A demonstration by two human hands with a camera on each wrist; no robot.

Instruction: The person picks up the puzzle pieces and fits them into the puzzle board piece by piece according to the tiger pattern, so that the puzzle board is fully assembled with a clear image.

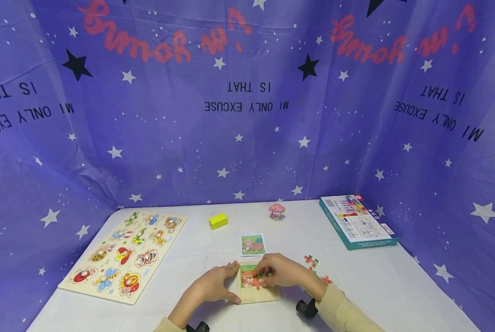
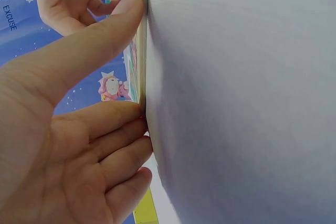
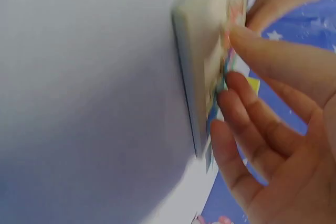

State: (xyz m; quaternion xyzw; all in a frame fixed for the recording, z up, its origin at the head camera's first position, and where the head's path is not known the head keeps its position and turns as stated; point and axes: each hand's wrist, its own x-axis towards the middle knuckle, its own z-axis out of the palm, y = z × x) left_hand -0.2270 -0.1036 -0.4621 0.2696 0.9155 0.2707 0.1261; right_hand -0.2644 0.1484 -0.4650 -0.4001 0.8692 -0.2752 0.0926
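Observation:
A small wooden puzzle tray (image 1: 259, 297) lies on the table, with orange tiger pieces (image 1: 249, 279) on a green ground in it. My left hand (image 1: 213, 283) touches the tray's left edge, thumb near the lower corner and fingers near the upper one; in the left wrist view the fingers of this hand (image 2: 79, 140) look fairly straight. Over the right part of the tray, my right hand (image 1: 282, 269) pinches a puzzle piece (image 1: 266, 272), mostly hidden by the fingers. The right wrist view shows this hand (image 3: 283, 129) close over the tray's surface.
A picture card (image 1: 252, 245) lies behind the tray. Loose puzzle pieces (image 1: 311, 261) are by the right forearm. A wooden insect board (image 1: 119, 253) is at left, a boxed set (image 1: 358, 223) at right. Farther back stand a yellow block (image 1: 218, 221) and a pink figurine (image 1: 277, 211).

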